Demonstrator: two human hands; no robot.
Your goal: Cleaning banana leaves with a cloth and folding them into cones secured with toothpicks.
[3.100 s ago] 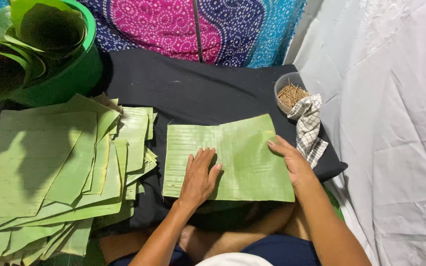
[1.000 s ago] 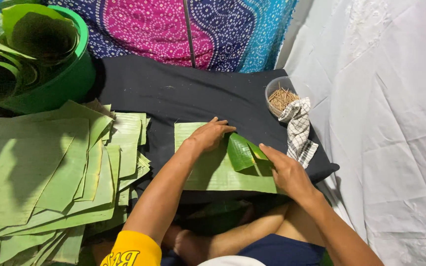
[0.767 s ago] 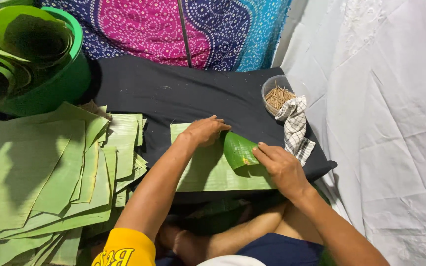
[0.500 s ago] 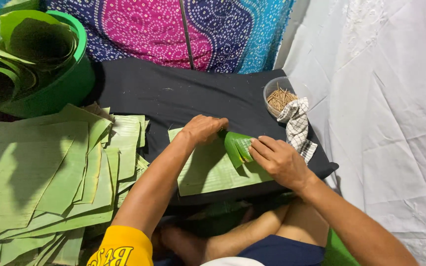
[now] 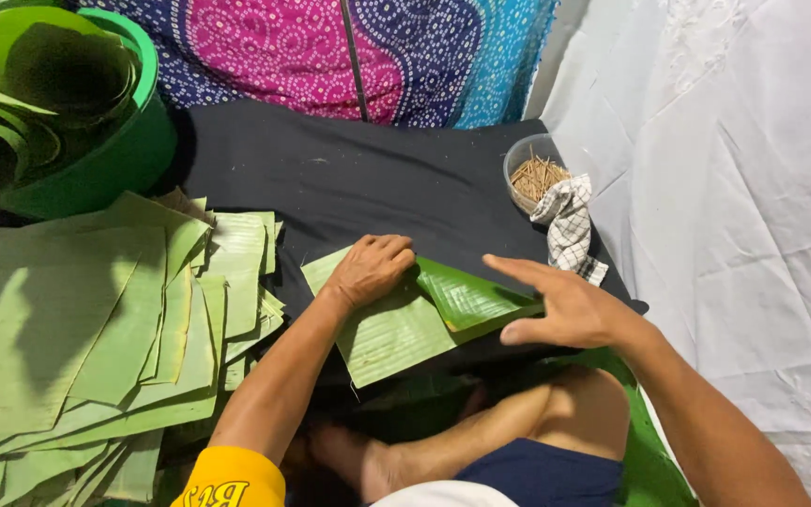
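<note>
Left hand (image 5: 373, 269): pressing flat on the leaf (image 5: 396, 329), centre frame.
Right hand (image 5: 560, 305): hovering released over the leaf's fold.
Upper right: clear cup of sticks (image 5: 532, 174), checked cloth (image 5: 570, 225).
Left: leaf stack (image 5: 77, 329), green tub (image 5: 114, 160).

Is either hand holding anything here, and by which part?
Left hand presses the banana leaf piece flat near its far edge; right hand rests open on the folded-over flap. Neither closes a grip.

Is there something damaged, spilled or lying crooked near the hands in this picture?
Nothing is spilled or torn. The leaf piece under the left hand lies askew on the black cloth, with its right part folded over, darker side up. The right hand is open beside the fold. The checked rag hangs over the bowl of sticks.
</note>
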